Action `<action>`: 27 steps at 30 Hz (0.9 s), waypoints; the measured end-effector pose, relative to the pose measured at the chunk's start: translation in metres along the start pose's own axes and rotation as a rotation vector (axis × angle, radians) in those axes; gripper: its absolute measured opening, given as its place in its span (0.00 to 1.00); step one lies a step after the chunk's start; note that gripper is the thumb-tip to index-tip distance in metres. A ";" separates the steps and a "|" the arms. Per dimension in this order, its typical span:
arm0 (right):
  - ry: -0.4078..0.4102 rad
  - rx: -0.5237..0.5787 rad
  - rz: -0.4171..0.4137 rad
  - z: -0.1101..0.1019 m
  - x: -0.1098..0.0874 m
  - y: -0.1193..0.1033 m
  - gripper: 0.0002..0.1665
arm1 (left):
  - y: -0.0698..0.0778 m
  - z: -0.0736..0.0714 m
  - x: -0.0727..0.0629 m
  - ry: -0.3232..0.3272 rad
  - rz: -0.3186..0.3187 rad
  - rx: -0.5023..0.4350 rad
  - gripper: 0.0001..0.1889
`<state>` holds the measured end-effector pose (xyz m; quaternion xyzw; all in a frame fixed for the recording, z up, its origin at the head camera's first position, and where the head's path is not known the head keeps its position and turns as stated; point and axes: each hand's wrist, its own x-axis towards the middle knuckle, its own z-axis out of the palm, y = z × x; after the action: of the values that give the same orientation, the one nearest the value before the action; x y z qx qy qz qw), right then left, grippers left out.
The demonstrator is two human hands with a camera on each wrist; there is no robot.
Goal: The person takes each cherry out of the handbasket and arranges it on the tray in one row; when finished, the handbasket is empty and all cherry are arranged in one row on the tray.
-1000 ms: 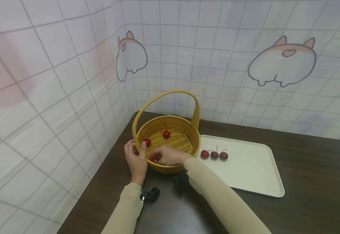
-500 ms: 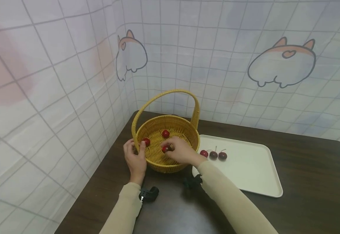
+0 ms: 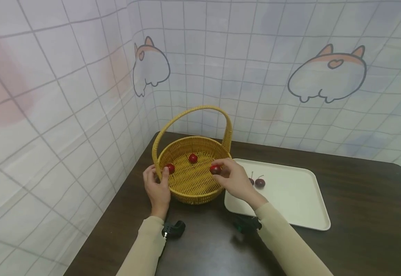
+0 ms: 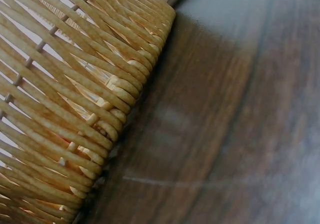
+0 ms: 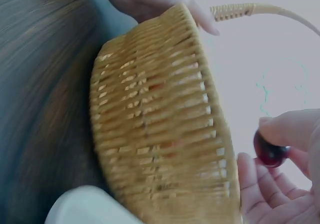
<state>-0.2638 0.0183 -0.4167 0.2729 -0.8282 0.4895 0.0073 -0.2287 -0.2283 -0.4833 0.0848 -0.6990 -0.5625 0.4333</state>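
Observation:
My left hand [image 3: 158, 191] grips the left rim of a yellow woven basket [image 3: 195, 198] near the foot of its tall handle, thumb over the inside. My right hand [image 3: 236, 180] pinches a dark red cherry [image 3: 215, 169] between thumb and fingers, at the basket's right rim. The right wrist view shows this cherry [image 5: 270, 150] held beside the top edge of the basket wall [image 5: 160, 109]. Inside the basket lie two red cherries, one cherry [image 3: 193, 158] toward the back and another cherry [image 3: 170, 168] by my left thumb.
A white tray [image 3: 290, 199] lies right of the basket, bearing a dark cherry [image 3: 260, 183] with a stem and another partly hidden behind my right hand. Both stand on a dark wooden table [image 3: 359, 191]. A patterned wall cloth [image 3: 255, 76] rises behind and at the left.
My right hand has lifted the cherry from the basket's front left and carried it right to the right rim. The left hand keeps its grip on the basket.

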 end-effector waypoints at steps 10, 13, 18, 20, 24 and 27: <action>0.115 0.031 0.026 -0.022 -0.033 0.026 0.21 | -0.001 0.001 0.000 0.009 0.002 -0.021 0.12; 0.132 0.026 0.054 -0.027 -0.040 0.036 0.22 | 0.004 0.002 -0.002 0.009 0.000 -0.027 0.12; 0.172 0.002 0.087 -0.037 -0.048 0.053 0.24 | 0.012 0.002 -0.003 0.009 0.014 -0.022 0.12; 0.193 -0.008 0.096 -0.042 -0.051 0.060 0.25 | 0.009 0.002 -0.003 0.013 0.015 -0.012 0.12; 0.238 -0.040 0.140 -0.054 -0.057 0.075 0.25 | 0.000 0.002 -0.001 0.018 0.004 0.004 0.12; 0.273 -0.065 0.185 -0.063 -0.062 0.086 0.25 | -0.004 0.001 0.000 0.011 -0.003 0.000 0.13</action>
<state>-0.2665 0.1286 -0.4704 0.1261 -0.8563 0.4938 0.0835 -0.2307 -0.2289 -0.4866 0.0888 -0.6966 -0.5626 0.4364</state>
